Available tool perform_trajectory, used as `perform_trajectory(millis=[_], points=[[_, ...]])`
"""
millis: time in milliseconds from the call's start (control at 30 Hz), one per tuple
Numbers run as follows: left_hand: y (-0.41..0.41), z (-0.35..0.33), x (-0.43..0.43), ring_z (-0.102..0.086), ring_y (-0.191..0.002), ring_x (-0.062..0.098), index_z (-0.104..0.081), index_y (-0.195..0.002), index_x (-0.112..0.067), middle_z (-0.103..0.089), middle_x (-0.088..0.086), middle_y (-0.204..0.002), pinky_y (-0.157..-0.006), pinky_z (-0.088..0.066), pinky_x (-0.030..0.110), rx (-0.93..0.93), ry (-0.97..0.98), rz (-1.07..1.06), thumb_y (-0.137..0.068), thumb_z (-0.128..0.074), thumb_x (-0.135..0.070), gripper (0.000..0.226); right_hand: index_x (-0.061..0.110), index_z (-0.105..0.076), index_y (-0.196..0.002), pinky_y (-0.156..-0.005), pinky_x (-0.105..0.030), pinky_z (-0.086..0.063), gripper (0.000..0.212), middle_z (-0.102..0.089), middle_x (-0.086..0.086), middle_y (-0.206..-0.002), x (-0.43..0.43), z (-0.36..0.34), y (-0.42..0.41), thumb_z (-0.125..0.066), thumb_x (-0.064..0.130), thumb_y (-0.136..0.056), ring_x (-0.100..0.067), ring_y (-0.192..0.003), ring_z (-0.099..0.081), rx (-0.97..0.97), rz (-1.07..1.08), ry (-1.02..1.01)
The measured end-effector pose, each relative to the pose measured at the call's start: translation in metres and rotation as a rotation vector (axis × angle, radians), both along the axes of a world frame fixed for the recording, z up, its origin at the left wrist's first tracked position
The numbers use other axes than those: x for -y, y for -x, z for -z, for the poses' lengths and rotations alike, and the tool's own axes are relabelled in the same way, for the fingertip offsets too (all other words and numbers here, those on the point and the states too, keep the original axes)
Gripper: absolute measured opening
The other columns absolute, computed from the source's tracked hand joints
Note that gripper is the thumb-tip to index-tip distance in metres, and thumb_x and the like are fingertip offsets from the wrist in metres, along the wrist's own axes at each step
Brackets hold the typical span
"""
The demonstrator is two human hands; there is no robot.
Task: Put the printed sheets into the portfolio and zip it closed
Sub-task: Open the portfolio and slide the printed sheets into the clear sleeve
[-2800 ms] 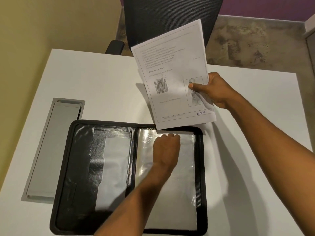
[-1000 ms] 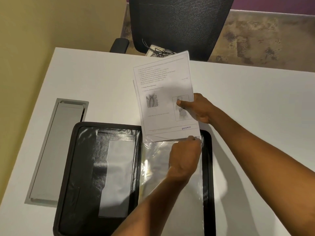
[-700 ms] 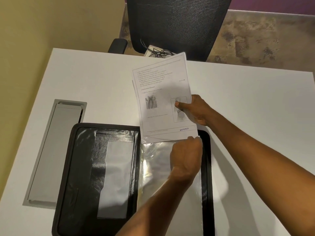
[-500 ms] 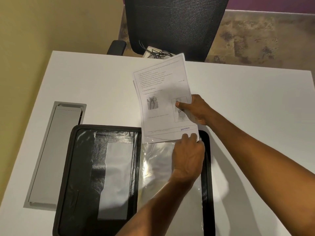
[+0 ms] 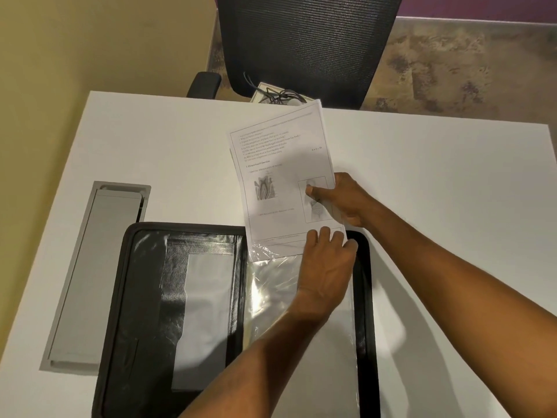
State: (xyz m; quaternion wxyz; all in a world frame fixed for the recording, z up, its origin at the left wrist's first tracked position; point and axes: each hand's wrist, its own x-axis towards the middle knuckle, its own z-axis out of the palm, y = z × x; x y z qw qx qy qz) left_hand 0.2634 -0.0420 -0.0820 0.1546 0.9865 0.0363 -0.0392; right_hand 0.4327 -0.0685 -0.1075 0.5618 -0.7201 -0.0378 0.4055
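A black zip portfolio [image 5: 144,297] lies open on the white table, with a clear plastic sleeve [image 5: 271,297] on its right half. My right hand [image 5: 340,200] grips the printed sheets [image 5: 277,176] at their right edge, thumb on top. The sheets' bottom edge sits inside the sleeve's top opening, with the rest sticking out above the portfolio, tilted slightly left. My left hand [image 5: 325,263] pinches the sleeve's top right edge over the sheets' lower corner. My left forearm crosses the portfolio's right half and hides part of it.
A grey cable-tray lid [image 5: 93,273] is set into the white table [image 5: 452,191] left of the portfolio. A black mesh office chair [image 5: 307,43] stands at the far table edge, with a small box and cables [image 5: 277,96] on its seat. A yellow wall runs along the left.
The sheets came down from the air to the sleeve's top and their bottom edge slid in a little. My left hand moved from the sleeve's middle to its top right edge.
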Motion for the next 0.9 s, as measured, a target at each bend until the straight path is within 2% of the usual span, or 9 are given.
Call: perform_trajectory(millis=[100, 200, 267, 333, 433, 567, 700, 800, 900], points=[[-0.007, 0.002, -0.008, -0.068, -0.094, 0.03, -0.076, -0.107, -0.015, -0.077, 0.01, -0.096, -0.094, -0.05, 0.047, -0.049, -0.005, 0.008, -0.068, -0.097, -0.018, 0.044, 0.007, -0.068, -0.13, -0.11, -0.042, -0.05, 0.042, -0.074, -0.008, -0.126, 0.001, 0.007, 0.002, -0.078, 0.02, -0.091, -0.029, -0.121, -0.067, -0.075, 0.03, -0.023], [-0.014, 0.005, -0.017, -0.065, -0.095, 0.025, -0.079, -0.107, -0.022, -0.078, 0.001, -0.094, -0.094, -0.045, 0.045, -0.058, -0.013, 0.056, -0.081, -0.088, -0.02, 0.028, 0.009, -0.068, -0.13, -0.109, -0.04, -0.051, 0.042, -0.073, -0.008, -0.126, 0.004, 0.011, 0.003, -0.078, 0.02, -0.091, -0.028, -0.121, -0.067, -0.132, 0.061, 0.0], [-0.017, 0.008, -0.02, -0.06, -0.096, 0.023, -0.079, -0.106, -0.025, -0.076, -0.002, -0.093, -0.094, -0.041, 0.043, -0.035, -0.02, 0.095, -0.092, -0.075, -0.02, 0.015, 0.012, -0.07, -0.127, -0.095, -0.029, -0.056, 0.04, -0.075, -0.004, -0.121, 0.006, 0.011, 0.005, -0.079, 0.024, -0.09, -0.025, -0.116, -0.068, -0.131, 0.07, 0.043], [-0.018, 0.012, -0.022, -0.058, -0.098, 0.023, -0.078, -0.106, -0.024, -0.075, -0.002, -0.095, -0.095, -0.038, 0.043, -0.024, -0.004, 0.108, -0.099, -0.065, -0.021, 0.015, 0.016, -0.072, -0.122, -0.08, -0.02, -0.054, 0.036, -0.076, 0.0, -0.115, 0.008, 0.011, 0.007, -0.079, 0.03, -0.09, -0.02, -0.11, -0.07, -0.118, 0.068, 0.078], [-0.019, 0.014, -0.024, -0.057, -0.103, 0.024, -0.08, -0.102, -0.023, -0.075, -0.001, -0.096, -0.095, -0.035, 0.044, -0.011, 0.089, 0.061, -0.103, -0.057, -0.025, 0.023, 0.019, -0.073, -0.116, -0.074, -0.02, -0.053, 0.031, -0.077, 0.001, -0.112, 0.011, 0.012, 0.009, -0.078, 0.035, -0.09, -0.018, -0.105, -0.071, -0.135, 0.073, 0.108], [-0.016, 0.014, -0.023, -0.057, -0.101, 0.024, -0.081, -0.103, -0.021, -0.074, 0.001, -0.099, -0.092, -0.04, 0.043, -0.005, 0.049, 0.145, -0.095, -0.073, -0.02, 0.011, 0.028, -0.072, -0.097, -0.063, -0.015, -0.051, 0.018, -0.076, 0.006, -0.102, 0.009, 0.01, 0.006, -0.079, 0.042, -0.088, -0.012, -0.092, -0.07, -0.154, 0.061, 0.198], [-0.014, 0.013, -0.025, -0.061, -0.093, 0.026, -0.083, -0.096, -0.015, -0.077, 0.006, -0.095, -0.087, -0.046, 0.044, 0.0, 0.006, 0.266, -0.078, -0.09, -0.015, 0.019, 0.032, -0.067, -0.084, -0.061, -0.018, -0.044, 0.019, -0.07, 0.014, -0.089, 0.005, 0.009, 0.001, -0.079, 0.047, -0.086, -0.006, -0.083, -0.064, -0.131, 0.04, 0.299], [-0.016, 0.012, -0.027, -0.059, -0.084, 0.024, -0.083, -0.087, -0.017, -0.075, 0.003, -0.084, -0.081, -0.046, 0.042, 0.032, -0.004, 0.273, -0.076, -0.09, -0.014, 0.013, 0.027, -0.071, -0.093, -0.064, -0.023, -0.044, 0.024, -0.073, 0.008, -0.098, 0.004, 0.008, 0.001, -0.079, 0.048, -0.086, -0.009, -0.086, -0.065, -0.131, 0.041, 0.313], [-0.018, 0.011, -0.024, -0.057, -0.085, 0.023, -0.079, -0.088, -0.018, -0.072, 0.001, -0.084, -0.081, -0.044, 0.04, 0.062, -0.001, 0.184, -0.084, -0.083, -0.015, 0.006, 0.021, -0.072, -0.107, -0.07, -0.026, -0.049, 0.034, -0.074, 0.005, -0.102, 0.004, 0.009, 0.005, -0.079, 0.047, -0.087, -0.014, -0.092, -0.067, -0.152, 0.068, 0.304]])
